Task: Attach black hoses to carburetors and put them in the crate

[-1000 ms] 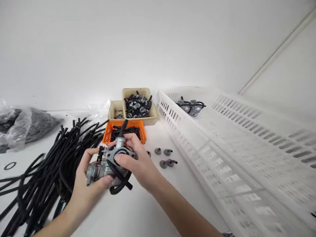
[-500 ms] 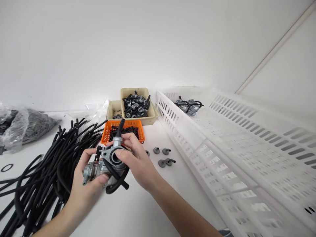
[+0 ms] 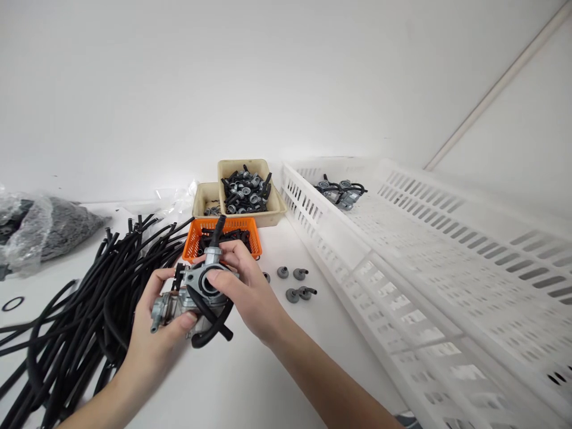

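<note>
Just in front of the orange basket, the carburetor lies w/ long axis approx. left-right, the left hand grip closed under its body & the right hand pinching its round flange.

Both forearms angle inward; the left grip cups from beneath, thumb pressed in; the right grip clasps from above, fingers curled

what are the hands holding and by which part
One metal carburetor with black hoses, held in both hands: the left hand cups its lower body, the right hand pinches the flange around the round opening.
</note>
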`<state>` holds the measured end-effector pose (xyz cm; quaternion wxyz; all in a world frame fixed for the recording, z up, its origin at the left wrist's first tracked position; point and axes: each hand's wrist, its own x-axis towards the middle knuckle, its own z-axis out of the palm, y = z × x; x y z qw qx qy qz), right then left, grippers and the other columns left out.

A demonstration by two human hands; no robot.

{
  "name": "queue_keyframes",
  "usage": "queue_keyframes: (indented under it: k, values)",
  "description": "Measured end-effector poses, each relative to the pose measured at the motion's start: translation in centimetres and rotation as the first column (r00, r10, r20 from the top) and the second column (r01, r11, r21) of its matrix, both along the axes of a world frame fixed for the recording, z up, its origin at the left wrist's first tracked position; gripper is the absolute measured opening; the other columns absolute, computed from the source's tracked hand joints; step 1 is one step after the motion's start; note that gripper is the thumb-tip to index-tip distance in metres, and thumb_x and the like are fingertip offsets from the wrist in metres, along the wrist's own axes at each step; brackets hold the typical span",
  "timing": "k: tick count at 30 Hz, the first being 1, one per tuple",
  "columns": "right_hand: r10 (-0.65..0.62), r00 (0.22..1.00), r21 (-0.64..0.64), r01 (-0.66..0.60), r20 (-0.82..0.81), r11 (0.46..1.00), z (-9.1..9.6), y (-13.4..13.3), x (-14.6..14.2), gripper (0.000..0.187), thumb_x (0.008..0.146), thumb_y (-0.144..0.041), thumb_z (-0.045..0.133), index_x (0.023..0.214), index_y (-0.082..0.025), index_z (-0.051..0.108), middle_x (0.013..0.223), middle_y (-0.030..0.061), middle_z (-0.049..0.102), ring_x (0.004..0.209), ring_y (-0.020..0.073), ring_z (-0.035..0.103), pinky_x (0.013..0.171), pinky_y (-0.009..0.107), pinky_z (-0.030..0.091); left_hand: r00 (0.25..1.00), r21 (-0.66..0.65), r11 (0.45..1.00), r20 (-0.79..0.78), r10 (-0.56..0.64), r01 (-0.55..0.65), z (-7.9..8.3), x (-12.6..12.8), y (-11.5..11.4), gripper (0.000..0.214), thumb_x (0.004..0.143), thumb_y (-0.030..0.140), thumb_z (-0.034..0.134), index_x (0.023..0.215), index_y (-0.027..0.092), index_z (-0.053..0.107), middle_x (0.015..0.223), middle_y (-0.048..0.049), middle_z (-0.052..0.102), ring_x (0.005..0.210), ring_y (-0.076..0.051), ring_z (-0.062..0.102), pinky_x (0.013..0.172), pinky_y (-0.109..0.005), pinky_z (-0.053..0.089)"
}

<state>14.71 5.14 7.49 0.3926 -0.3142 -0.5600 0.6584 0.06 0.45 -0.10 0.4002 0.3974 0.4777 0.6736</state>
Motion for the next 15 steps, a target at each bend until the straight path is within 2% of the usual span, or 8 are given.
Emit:
queue_keyframes:
  k: [15]
  values:
    - [-0.007,0.999,0.049,0.005,0.033,0.999,-0.14,-0.02,0.02,0.025,0.079,-0.03,0.062,0.098,-0.023,0.047,0.103,0.0032,0.063,0.096,0.0186,0.059,0.088,0.038,0.047,1.0,-0.006,1.0,0.003,0.001,-0.001,0.17,0.08,0.03,0.06,0.051,0.048,0.085,0.096,0.023,0.055,0.075,0.004,0.06,0.06,-0.01,0.055,0.054,-0.018,0.046]
